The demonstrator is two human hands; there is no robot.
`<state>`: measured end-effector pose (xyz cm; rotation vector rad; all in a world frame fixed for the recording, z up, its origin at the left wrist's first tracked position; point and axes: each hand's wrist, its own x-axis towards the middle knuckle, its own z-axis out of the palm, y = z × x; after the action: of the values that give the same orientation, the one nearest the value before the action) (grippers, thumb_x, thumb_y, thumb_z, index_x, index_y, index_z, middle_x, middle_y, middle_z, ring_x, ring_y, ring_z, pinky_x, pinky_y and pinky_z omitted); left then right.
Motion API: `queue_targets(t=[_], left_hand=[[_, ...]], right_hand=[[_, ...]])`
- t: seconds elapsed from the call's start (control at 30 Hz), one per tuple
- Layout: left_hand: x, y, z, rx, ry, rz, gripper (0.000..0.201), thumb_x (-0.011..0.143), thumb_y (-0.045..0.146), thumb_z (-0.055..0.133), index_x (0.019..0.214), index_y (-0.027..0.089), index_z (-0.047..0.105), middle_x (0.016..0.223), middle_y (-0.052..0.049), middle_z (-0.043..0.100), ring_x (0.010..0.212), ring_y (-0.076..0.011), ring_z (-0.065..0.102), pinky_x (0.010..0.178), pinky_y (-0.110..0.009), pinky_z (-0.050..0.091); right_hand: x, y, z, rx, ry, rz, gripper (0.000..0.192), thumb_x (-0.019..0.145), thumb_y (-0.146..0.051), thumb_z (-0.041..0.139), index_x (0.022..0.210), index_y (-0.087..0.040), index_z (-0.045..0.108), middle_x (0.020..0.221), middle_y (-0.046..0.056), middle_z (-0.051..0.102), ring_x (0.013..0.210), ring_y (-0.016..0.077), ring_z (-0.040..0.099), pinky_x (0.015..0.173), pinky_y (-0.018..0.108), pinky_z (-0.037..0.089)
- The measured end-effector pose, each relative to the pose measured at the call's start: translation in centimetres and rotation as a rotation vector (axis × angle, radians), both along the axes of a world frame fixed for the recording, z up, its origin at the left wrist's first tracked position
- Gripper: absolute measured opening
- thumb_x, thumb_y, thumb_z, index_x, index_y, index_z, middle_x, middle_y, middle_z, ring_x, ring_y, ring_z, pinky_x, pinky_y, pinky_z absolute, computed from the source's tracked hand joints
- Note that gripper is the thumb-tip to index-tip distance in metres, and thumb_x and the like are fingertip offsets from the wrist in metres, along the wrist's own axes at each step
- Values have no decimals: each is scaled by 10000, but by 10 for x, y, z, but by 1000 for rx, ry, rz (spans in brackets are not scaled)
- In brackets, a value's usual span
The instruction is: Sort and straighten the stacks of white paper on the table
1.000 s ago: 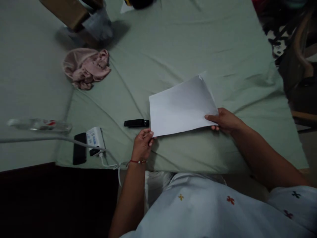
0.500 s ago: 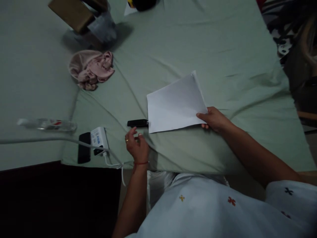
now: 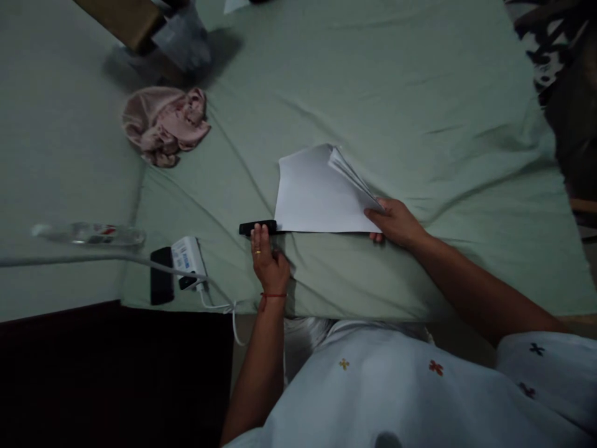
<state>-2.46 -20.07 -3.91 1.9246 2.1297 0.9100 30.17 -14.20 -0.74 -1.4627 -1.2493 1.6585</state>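
Note:
A small stack of white paper sheets lies on the pale green bed sheet. My right hand pinches its near right corner, and the sheets fan apart at that edge. A black stapler lies just left of the paper. My left hand reaches over it, fingertips touching its near side, fingers apart, not closed around it.
A crumpled pink cloth lies at the upper left. A white charger box with a cable, a black phone and a clear plastic bottle sit at the left edge. A brown box is at the top left.
My left hand let go of the paper's left corner and moved left onto the stapler. My right hand slid the paper left and tilted it, so the sheets fan out.

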Motion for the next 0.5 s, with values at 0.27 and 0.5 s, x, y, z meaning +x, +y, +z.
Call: queue_targets(t=[0.27, 0.5], left_hand=[[4, 4, 4, -27, 13, 2, 782, 761, 22, 524, 1527, 180, 518, 1648, -102, 450, 1581, -264, 316, 1323, -474, 239], [1, 8, 10, -66, 28, -27, 793, 764, 37, 529, 1545, 162, 484, 1659, -128, 427, 1580, -275, 318, 1321, -465, 239]], right_hand=[[2, 0, -3, 15, -24, -19, 291, 889, -516, 688, 858, -235, 617, 626, 44, 663, 483, 191, 597, 469, 318, 463], [2, 3, -13, 251, -78, -216, 290, 863, -505, 636, 860, -216, 648, 778, 23, 644, 706, 181, 584, 600, 278, 443]])
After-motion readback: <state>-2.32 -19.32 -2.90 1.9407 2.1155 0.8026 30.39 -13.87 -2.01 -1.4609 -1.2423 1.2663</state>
